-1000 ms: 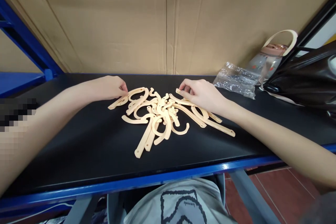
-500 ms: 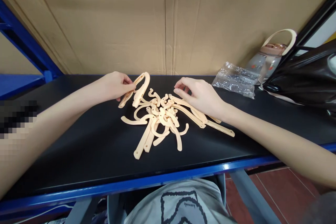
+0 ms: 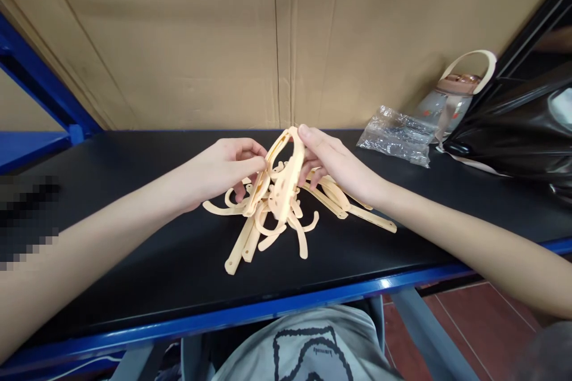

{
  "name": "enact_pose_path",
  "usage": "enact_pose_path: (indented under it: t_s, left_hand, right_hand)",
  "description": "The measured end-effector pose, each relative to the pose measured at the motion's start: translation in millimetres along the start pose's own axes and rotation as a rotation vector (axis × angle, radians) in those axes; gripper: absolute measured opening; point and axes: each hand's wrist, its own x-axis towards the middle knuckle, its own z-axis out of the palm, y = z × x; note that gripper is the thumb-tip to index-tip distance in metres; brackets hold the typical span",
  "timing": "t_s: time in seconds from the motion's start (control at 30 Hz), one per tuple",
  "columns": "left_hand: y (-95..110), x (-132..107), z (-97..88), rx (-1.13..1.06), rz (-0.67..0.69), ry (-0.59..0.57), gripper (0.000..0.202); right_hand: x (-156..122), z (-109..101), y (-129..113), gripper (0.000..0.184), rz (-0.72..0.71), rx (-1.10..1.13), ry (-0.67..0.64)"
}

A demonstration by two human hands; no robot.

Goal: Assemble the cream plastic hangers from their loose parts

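A heap of cream plastic hook pieces (image 3: 268, 232) lies in the middle of a black table top (image 3: 156, 250). My left hand (image 3: 223, 169) is closed on a pair of curved hook pieces (image 3: 283, 181) and holds them raised above the heap. My right hand (image 3: 333, 161) meets them from the right, its fingers pinching the top of the same curved pieces. Longer straight-ended pieces (image 3: 357, 211) rest under and beside my right wrist.
A crumpled clear plastic bag (image 3: 395, 134) lies at the back right. Behind it stands a bottle with a cream handle (image 3: 456, 89), and a black plastic bag (image 3: 513, 131) fills the far right. Cardboard (image 3: 201, 41) lines the back; a blue rail (image 3: 313, 300) edges the table front.
My left hand lifted two curved pieces off the left of the heap and carried them right to the middle. My right hand left the heap's top and took hold of them.
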Motion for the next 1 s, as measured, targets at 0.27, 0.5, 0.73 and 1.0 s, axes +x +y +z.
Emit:
enact_pose_path:
  t_s: [0.27, 0.5, 0.73, 1.0]
  left_hand:
    - [0.7, -1.9, -4.1, 0.046, 0.127, -0.048, 0.02]
    - [-6.8, 6.7, -14.2, -0.326, 0.081, -0.052, 0.027]
    - [-15.4, 17.1, -19.4, -0.591, 0.066, 0.173, 0.005]
    - [-5.9, 0.4, 6.4, -0.316, 0.043, 0.035, 0.019]
  right_hand:
    - [6.4, -11.7, 10.7, 0.05, 0.062, 0.183, -0.091]
    - [4.1, -6.2, 7.5, 0.023, 0.093, 0.344, -0.023]
    - [8.4, -9.6, 15.1, 0.023, 0.119, 0.049, 0.059]
    - [-1.7, -1.0, 7.5, 0.025, -0.29, -0.841, 0.196]
